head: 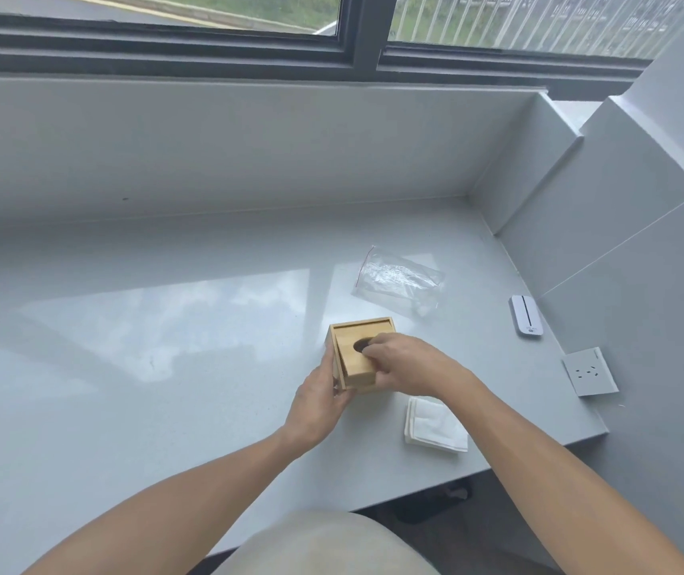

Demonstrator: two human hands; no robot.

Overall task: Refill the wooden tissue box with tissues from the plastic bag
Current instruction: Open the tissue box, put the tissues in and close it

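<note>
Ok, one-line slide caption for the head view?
Left hand steadies the box, right hand on its lid; tissues beside it, bag behind.

One wooden box (pixel 360 355), one plastic bag (pixel 399 282), one tissue stack (pixel 436 426), one white device (pixel 526 315), one socket plate (pixel 589 371), two hands.
</note>
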